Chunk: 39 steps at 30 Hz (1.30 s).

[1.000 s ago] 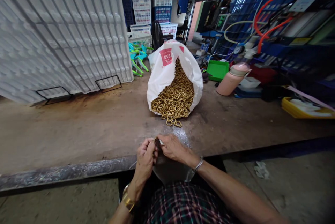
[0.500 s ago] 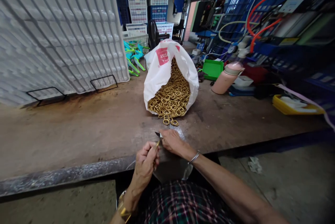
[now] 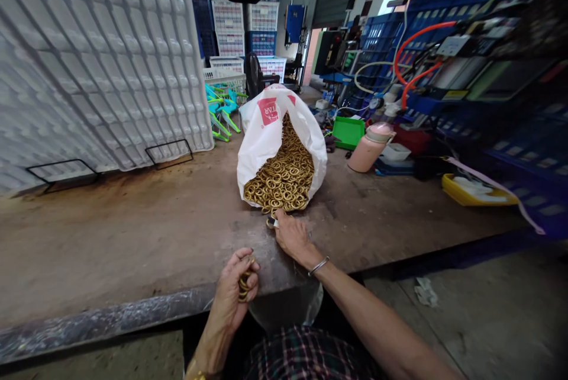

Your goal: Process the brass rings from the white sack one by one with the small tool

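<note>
My left hand (image 3: 235, 282) is curled closed around several brass-coloured rings (image 3: 244, 286), just above the table's near edge. My right hand (image 3: 293, 237) reaches to the spilled rings at the mouth of a white plastic bag (image 3: 255, 149). In its closed fingers is a small tool (image 3: 271, 222) with a dark, blade-like tip and a pale part; the fingers hide the rest. The tip is beside or against a loose ring, which I cannot tell. The bag lies on its side, filled with a heap of brass-coloured rings (image 3: 286, 176).
Ribbed white plastic trays (image 3: 110, 66) stand in black wire holders on the left of the brown table (image 3: 133, 232). At the right are a green tray (image 3: 348, 132), a pink bottle (image 3: 370, 148) and a yellow tray (image 3: 479, 192). Stacked crates (image 3: 228, 19) rise behind.
My right hand has moved away from my left hand, forward to the rings at the bag's mouth. My left hand has drawn back slightly and turned, showing the rings in it. The camera view has shifted.
</note>
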Available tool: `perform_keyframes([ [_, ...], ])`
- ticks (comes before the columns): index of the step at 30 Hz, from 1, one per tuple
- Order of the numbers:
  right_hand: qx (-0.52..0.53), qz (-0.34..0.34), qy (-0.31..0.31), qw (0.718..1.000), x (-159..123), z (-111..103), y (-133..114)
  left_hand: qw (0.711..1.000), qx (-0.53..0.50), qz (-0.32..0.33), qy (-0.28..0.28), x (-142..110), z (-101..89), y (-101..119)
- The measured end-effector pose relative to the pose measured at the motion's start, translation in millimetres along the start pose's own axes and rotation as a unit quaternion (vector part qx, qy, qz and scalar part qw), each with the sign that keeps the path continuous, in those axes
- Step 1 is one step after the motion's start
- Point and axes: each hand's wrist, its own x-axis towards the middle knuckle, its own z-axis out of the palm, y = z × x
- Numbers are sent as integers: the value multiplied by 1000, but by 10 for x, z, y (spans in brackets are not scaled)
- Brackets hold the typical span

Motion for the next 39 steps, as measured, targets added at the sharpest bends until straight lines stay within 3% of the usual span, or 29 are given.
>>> perform_keyframes([
  [7,19,-61,21,998,-18,67,66,1000,-26,-6,-11,24,-23,19],
  [16,14,-43,7,999,60,30,-54,1000,12,8,-9,44,1,-19],
  [22,57,-92,24,994,10,91,15,998,51,29,-8,70,32,-37],
  [25,144,-134,44,979,-59,90,31,997,65,44,-1,82,64,-22],
  [30,313,-196,54,928,-219,-7,-16,989,122,69,46,119,94,0],
  [35,333,-231,33,914,-317,-36,-52,969,218,86,73,149,90,-12],
  [39,390,-209,4,897,-313,-75,-97,947,285,116,90,191,45,-21],
])
